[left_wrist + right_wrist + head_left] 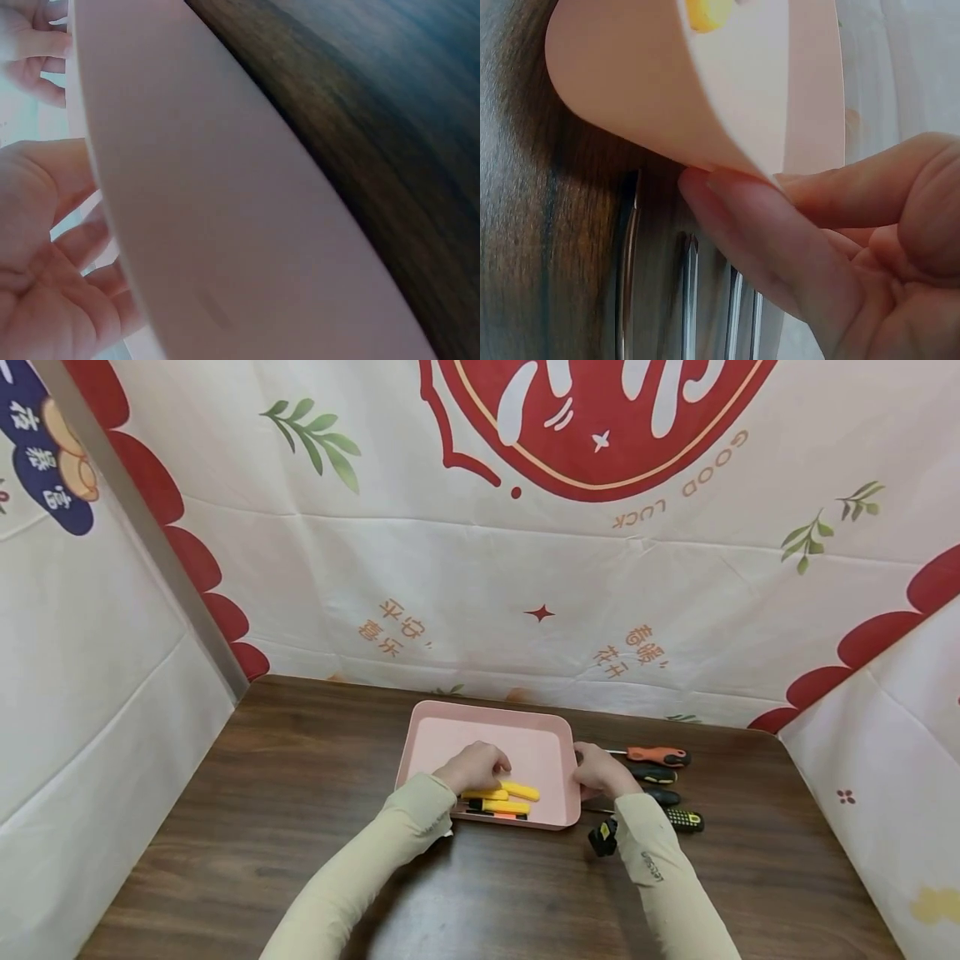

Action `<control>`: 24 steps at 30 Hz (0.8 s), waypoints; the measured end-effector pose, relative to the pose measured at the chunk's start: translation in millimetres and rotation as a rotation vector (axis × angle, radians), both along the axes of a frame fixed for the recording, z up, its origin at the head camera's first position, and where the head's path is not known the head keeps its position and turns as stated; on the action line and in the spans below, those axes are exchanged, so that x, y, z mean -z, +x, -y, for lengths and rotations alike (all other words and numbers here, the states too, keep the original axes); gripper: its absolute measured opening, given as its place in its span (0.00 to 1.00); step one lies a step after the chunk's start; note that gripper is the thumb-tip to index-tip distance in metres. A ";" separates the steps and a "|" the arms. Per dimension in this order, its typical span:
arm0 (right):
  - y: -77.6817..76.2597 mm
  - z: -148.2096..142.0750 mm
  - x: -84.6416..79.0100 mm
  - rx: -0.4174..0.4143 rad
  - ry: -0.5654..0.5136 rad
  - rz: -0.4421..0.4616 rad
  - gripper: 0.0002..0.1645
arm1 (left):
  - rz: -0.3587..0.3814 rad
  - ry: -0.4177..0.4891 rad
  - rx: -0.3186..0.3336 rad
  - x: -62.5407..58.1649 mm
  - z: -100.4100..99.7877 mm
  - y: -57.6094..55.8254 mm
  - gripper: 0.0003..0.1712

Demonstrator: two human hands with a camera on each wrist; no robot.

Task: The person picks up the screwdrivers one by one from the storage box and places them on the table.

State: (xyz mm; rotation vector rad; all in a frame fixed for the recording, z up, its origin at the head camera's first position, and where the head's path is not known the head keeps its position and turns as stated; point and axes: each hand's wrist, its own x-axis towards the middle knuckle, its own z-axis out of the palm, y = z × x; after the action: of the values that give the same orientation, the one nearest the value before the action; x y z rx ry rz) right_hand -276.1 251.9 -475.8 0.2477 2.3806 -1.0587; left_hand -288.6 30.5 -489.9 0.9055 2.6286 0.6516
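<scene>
A pink tray (461, 718) lies on the wooden table, with several small yellow tools (519, 791) near its front edge. My left hand (476, 765) reaches over the front rim, fingers bent downward beside the yellow tools. The tray's wall (217, 180) hides its fingertips in the left wrist view, so I cannot tell whether they hold anything. My right hand (600, 770) pinches the tray's right wall between thumb and fingers, seen closely in the right wrist view. Beneath that hand lie metal screwdriver shafts (691, 300).
Right of the tray lie several screwdrivers, among them one with an orange handle (656, 756) and one with a dotted black-and-yellow handle (684, 820). A black-and-yellow tape measure (602, 837) sits by the right forearm. A printed cloth (480, 577) hangs behind the table.
</scene>
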 end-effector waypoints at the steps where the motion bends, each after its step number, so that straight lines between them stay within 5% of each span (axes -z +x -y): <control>1: 0.0 -1.0 0.3 0.000 -0.006 0.001 0.41 | 0.003 -0.003 0.005 0.3 -0.5 0.2 0.12; 24: 2.3 0.3 -0.8 0.007 0.012 -0.005 0.41 | -0.008 -0.068 0.079 4.9 -5.5 -0.4 0.07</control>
State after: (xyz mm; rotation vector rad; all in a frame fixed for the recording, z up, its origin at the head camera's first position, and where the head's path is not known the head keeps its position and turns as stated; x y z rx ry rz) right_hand -273.8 251.6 -475.0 0.2585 2.3930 -1.0499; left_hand -289.0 36.0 -494.8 0.9874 2.5899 0.5376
